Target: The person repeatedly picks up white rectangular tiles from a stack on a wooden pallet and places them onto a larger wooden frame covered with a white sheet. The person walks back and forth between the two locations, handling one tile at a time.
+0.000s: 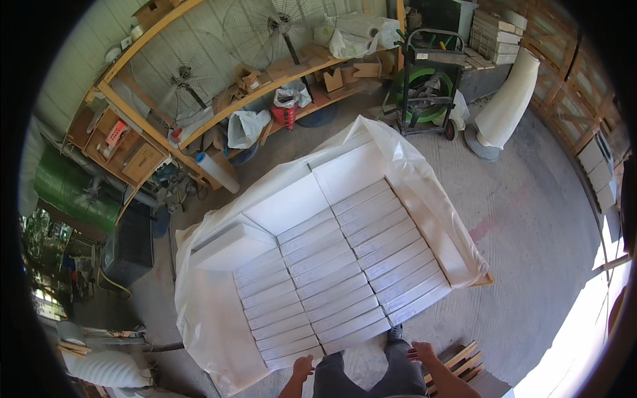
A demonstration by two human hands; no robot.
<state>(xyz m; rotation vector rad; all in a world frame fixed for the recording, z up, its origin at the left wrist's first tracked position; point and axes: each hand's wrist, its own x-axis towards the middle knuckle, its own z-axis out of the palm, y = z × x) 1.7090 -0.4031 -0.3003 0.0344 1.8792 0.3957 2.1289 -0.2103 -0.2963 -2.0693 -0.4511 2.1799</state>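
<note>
The left hand (303, 367) and right hand (421, 352), fingers loosely parted, hang well apart beside the person's legs (391, 373), near the close edge of the white boxes (334, 281), packed in columns within plastic sheeting (434, 202) above the floor (531, 219).

Concrete floor (531, 219); pale wall (83, 63); shelving (279, 81)

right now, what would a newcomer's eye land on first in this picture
Most likely the big block of slim white boxes in the centre, with translucent plastic sheeting along its left, far and right sides. Next come two round wire-cage fans at the pale wooden shelving, upper left, and a tall off-white tapered tube, upper right.
</note>
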